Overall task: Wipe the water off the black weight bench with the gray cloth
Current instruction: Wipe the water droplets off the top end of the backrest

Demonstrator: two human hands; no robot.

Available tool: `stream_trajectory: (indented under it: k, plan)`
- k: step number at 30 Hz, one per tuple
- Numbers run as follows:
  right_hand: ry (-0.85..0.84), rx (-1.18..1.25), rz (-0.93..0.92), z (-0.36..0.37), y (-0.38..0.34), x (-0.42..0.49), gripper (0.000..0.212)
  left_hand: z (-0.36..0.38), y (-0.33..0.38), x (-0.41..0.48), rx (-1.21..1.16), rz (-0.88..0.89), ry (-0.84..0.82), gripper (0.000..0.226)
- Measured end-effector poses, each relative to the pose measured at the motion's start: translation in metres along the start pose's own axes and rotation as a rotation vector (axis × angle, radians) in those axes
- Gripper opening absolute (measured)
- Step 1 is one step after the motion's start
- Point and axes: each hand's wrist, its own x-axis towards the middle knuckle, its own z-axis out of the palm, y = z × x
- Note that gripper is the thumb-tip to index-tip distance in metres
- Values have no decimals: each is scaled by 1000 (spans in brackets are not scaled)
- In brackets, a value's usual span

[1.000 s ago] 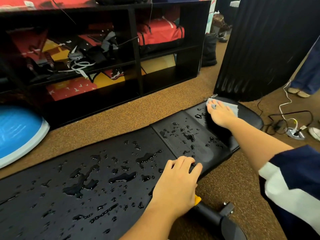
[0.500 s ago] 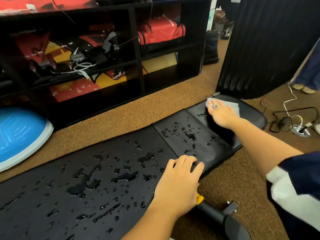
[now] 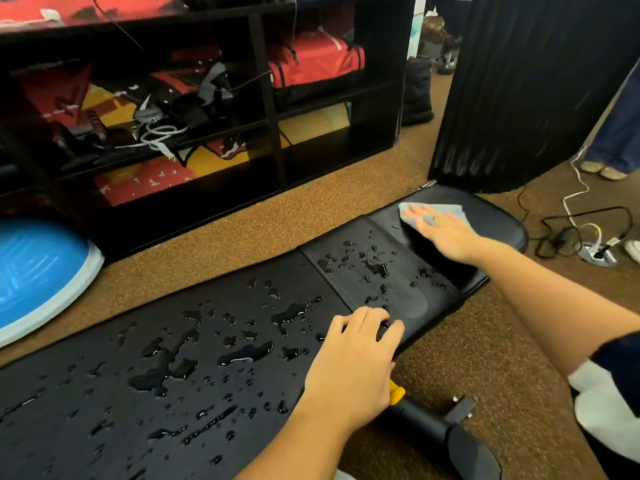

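The black weight bench runs from the lower left to the right, its long pad and middle pad covered in water drops and puddles. At its far right end lies the gray cloth, pressed flat under my right hand, whose fingers are spread over it. That end pad looks mostly dry. My left hand rests palm down on the bench's near edge, fingers curled over the pad and holding nothing.
A black shelf unit with red bags and cables stands behind the bench. A blue half-ball sits at left. A black curtain, floor cables and a socket lie at right, near someone's legs. Brown carpet surrounds the bench.
My right hand has slid the gray cloth a little to the right along the end pad. The left hand has stayed in place on the bench edge.
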Motion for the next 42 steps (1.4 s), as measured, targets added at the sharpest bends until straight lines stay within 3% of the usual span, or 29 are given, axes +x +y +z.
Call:
stream_trajectory:
  k: [4, 9, 12, 15, 19, 23, 28, 34, 39, 42]
  plan:
    - [9, -19, 148, -5, 2, 7, 56, 0, 2, -1, -9, 0, -7, 60]
    - [-32, -21, 3, 7, -4, -4, 54, 0, 2, 0, 3, -6, -9, 61]
    - [-33, 122, 132, -4, 20, -1, 71, 1, 1, 0, 6, -12, -12, 61]
    - [4, 78, 243, -13, 28, 8, 60, 1, 0, 0, -2, -10, -12, 60]
    - [10, -81, 96, -1, -11, -7, 53, 0, 1, -1, 5, -4, -18, 60]
    - [4, 2, -27, 10, -12, -23, 53, 1, 0, 0, 19, 2, -2, 62]
    - [24, 24, 217, -3, 7, -3, 56, -1, 1, -1, 4, 3, -15, 60]
    - [-21, -37, -21, 13, -19, -17, 55, -1, 1, 0, 5, 10, -13, 60]
    - [-19, -87, 136, 0, -14, 8, 56, -1, 1, -1, 8, 8, -21, 62]
    - [-40, -188, 57, 7, -53, 7, 54, -1, 1, 0, 3, 5, -36, 62]
